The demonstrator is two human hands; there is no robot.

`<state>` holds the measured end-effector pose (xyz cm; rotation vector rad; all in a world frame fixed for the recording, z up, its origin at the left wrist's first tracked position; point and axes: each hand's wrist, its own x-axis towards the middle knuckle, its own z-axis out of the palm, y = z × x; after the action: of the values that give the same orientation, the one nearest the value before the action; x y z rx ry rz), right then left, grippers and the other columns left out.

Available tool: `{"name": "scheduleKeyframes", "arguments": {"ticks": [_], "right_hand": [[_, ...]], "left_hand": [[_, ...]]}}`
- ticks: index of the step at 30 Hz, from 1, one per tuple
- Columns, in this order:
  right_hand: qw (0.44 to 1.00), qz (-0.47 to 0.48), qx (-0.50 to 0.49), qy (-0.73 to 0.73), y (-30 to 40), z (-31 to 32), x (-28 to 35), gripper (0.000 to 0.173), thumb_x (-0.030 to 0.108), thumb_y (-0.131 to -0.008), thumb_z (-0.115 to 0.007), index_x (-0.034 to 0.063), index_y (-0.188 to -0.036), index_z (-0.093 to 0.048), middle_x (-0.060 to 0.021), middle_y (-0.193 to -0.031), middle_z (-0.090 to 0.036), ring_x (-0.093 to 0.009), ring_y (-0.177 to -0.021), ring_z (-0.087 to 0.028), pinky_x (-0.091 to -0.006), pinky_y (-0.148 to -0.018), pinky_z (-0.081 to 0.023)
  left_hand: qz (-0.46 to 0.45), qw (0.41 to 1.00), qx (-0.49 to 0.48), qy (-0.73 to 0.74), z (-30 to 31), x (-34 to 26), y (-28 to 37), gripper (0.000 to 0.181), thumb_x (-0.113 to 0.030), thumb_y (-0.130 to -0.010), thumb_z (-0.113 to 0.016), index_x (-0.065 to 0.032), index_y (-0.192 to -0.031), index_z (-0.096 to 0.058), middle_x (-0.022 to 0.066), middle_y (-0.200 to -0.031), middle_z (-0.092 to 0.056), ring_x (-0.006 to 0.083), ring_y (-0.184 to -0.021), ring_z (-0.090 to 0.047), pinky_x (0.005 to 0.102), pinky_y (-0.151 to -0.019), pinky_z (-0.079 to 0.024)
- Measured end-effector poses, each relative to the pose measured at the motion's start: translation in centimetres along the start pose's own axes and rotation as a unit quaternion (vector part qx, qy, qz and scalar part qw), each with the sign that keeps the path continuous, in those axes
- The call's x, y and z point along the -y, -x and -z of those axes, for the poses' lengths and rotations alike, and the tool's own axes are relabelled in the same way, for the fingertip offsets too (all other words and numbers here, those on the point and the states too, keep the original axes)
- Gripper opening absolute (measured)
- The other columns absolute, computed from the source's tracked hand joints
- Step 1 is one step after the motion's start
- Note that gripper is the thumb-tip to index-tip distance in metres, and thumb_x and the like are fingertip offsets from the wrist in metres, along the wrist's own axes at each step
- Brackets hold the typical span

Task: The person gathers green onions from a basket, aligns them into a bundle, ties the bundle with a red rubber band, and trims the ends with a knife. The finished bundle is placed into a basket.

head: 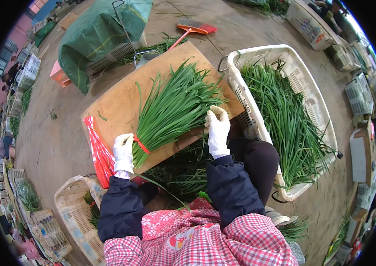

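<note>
A bunch of green Chinese chives lies across a tan board in front of me, its leaf tips fanned toward the far right. Around its stem end runs a red tie. My left hand, in a white glove, pinches at the near end of this tie, beside the stems. At the right edge of the leaves is my right hand, also gloved, with its fingers curled; whether it grips any leaf is unclear. Left of my left hand, a bundle of red strips hangs over the board's edge.
A white plastic crate full of loose chives stands close on the right. Another crate is at lower left. Beyond the board are a green tarpaulin over crates and a broom. Loose leaves lie beneath the board.
</note>
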<state>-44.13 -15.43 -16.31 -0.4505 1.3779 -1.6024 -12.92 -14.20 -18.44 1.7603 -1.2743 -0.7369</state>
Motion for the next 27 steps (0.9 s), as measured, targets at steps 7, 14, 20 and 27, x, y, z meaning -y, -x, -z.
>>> {"name": "scheduleKeyframes", "arguments": {"ticks": [7, 14, 20, 27], "right_hand": [[0.993, -0.037, 0.042, 0.102, -2.1, -0.1, -0.7, 0.02, 0.014, -0.089, -0.065, 0.0015, -0.104, -0.061, -0.0008, -0.077, -0.059, -0.006, -0.059, -0.052, -0.021, -0.049, -0.043], [0.995, -0.07, 0.07, 0.029, -2.0, -0.1, -1.6, 0.012, 0.017, -0.09, -0.062, 0.0054, -0.091, -0.059, 0.0016, -0.063, -0.056, -0.007, -0.047, -0.048, -0.0204, -0.043, -0.035], [0.87, -0.122, 0.061, -0.473, -5.5, 4.7, -2.8, 0.012, 0.018, -0.096, -0.055, 0.0066, -0.092, -0.056, 0.0004, -0.074, -0.055, -0.007, -0.061, -0.049, -0.0213, -0.05, -0.039], [0.838, -0.138, 0.509, 0.144, 6.4, -0.5, 4.4, 0.028, 0.014, -0.086, -0.065, 0.0015, -0.111, -0.062, -0.0017, -0.072, -0.062, -0.01, -0.058, -0.056, -0.0229, -0.059, -0.048]], "left_hand": [[0.004, 0.999, 0.003, 0.035, -0.1, 0.3, 0.6, 0.009, -0.006, -0.087, -0.062, -0.0012, -0.091, -0.068, 0.0047, -0.093, -0.066, 0.0126, -0.087, -0.06, 0.0267, -0.081, -0.047], [-0.025, 0.999, -0.023, 0.025, 0.6, 0.8, 1.1, 0.008, -0.005, -0.083, -0.067, 0.001, -0.088, -0.067, 0.0082, -0.091, -0.065, 0.0187, -0.087, -0.062, 0.0295, -0.082, -0.049], [-0.008, 1.0, 0.008, 0.015, -0.8, -0.4, 0.6, 0.014, -0.015, -0.083, -0.069, -0.0008, -0.086, -0.068, 0.0096, -0.088, -0.065, 0.0212, -0.085, -0.062, 0.0311, -0.077, -0.048], [0.037, 0.997, 0.02, 0.064, -0.5, 0.7, 0.2, 0.011, -0.011, -0.085, -0.068, -0.0013, -0.09, -0.068, 0.0035, -0.088, -0.065, 0.0115, -0.083, -0.059, 0.0261, -0.076, -0.046]]}}
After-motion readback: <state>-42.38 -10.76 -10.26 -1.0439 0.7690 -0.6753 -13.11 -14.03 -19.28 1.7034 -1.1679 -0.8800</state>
